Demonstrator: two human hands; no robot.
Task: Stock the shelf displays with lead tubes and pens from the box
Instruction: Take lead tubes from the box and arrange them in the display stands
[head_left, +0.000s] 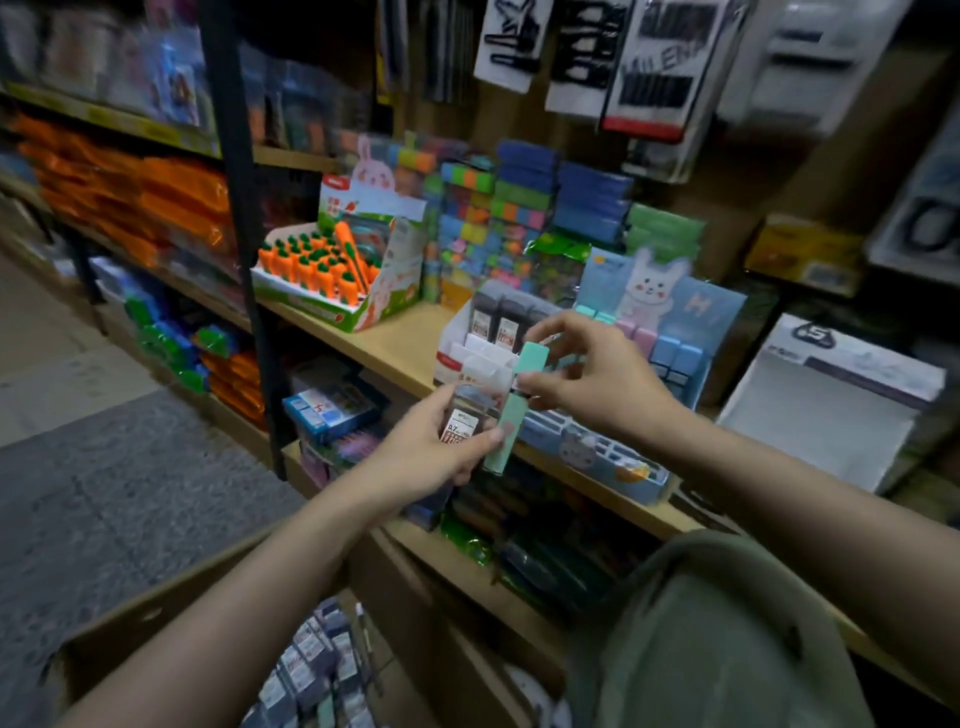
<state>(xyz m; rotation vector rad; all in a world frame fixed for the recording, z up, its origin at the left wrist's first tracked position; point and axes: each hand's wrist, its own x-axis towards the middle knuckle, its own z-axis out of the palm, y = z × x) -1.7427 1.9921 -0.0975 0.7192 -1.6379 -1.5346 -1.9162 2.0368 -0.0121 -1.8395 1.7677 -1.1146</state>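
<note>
Both bare forearms are being extended forward and upward from the lower edge of the view, converging near the middle. The left hand (441, 441) is being held palm-up and slightly tilted, its fingers curled round what is being gripped, with the thumb laid across the front and its nail showing. The right hand (597, 374) is being held just above and to the right of it, knuckles upward, the wrist bent downward. Its thumb and forefinger are being pinched together at the lower tip, while the remaining fingers are being arched loosely above. The two hands are being kept close together, almost touching.
</note>
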